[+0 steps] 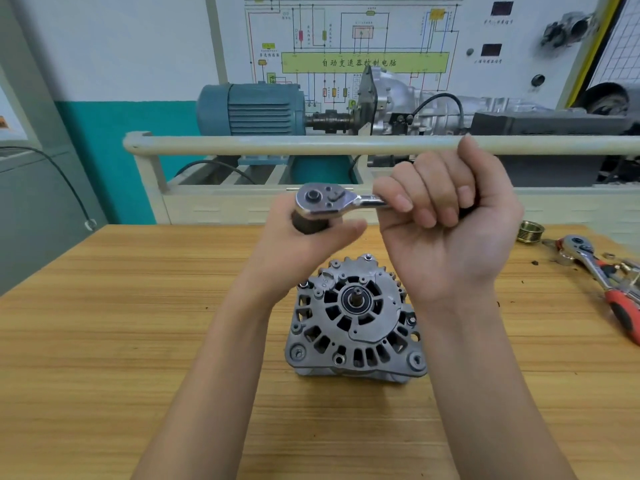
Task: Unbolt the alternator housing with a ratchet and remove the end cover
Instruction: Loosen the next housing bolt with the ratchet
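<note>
Right hand (446, 216) gripping ratchet (332, 199), left hand (311, 237) holding its socket (306, 225), alternator (356, 320) stamped "D5"

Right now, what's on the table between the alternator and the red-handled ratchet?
Head view: only bare wooden table between alternator and red-handled ratchet.

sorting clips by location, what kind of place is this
Most likely an automotive training workshop. A white wiring-diagram board with Chinese labels stands behind a blue electric motor coupled to a silver gearbox on a display rig, and a grey cast alternator sits on the wooden workbench.
</note>
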Action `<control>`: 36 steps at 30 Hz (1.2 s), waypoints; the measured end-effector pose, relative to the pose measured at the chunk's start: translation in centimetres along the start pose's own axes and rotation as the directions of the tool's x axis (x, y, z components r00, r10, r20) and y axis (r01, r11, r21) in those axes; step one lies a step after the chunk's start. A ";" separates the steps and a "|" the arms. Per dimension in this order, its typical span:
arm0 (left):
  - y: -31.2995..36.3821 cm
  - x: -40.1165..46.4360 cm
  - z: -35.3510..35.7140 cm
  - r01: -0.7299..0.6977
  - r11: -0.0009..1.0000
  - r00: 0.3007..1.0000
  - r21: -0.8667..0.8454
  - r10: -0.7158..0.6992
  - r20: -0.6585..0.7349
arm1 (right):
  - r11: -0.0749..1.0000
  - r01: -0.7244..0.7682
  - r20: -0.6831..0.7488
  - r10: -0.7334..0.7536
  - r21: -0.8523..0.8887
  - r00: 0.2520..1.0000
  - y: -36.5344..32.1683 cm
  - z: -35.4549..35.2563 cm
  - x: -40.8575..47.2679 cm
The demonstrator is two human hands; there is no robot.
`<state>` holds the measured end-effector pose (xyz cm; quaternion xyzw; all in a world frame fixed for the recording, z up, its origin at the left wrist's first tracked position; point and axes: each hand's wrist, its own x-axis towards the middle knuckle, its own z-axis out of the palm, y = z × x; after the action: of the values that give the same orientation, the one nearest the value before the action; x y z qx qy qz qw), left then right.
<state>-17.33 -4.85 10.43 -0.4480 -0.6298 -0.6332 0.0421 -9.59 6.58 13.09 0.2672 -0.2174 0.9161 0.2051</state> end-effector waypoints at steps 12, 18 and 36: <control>-0.3 -0.3 -1.4 0.027 0.999 0.985 -0.047 -0.019 0.174 | 0.995 -0.065 0.120 0.074 -0.076 0.990 0.2 0.3 0.0; -0.3 0.1 0.0 0.017 0.998 0.999 -0.060 -0.019 -0.035 | 0.997 0.049 0.035 -0.048 -0.051 0.998 0.2 0.2 -0.2; -0.3 0.3 0.0 0.011 0.999 0.997 -0.050 -0.015 -0.077 | 0.995 0.067 0.044 -0.064 -0.075 0.997 0.5 0.3 -0.3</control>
<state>-17.67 -4.60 10.34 -0.4202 -0.6146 -0.6656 0.0511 -9.50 5.99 13.03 0.2851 -0.2477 0.8942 0.2405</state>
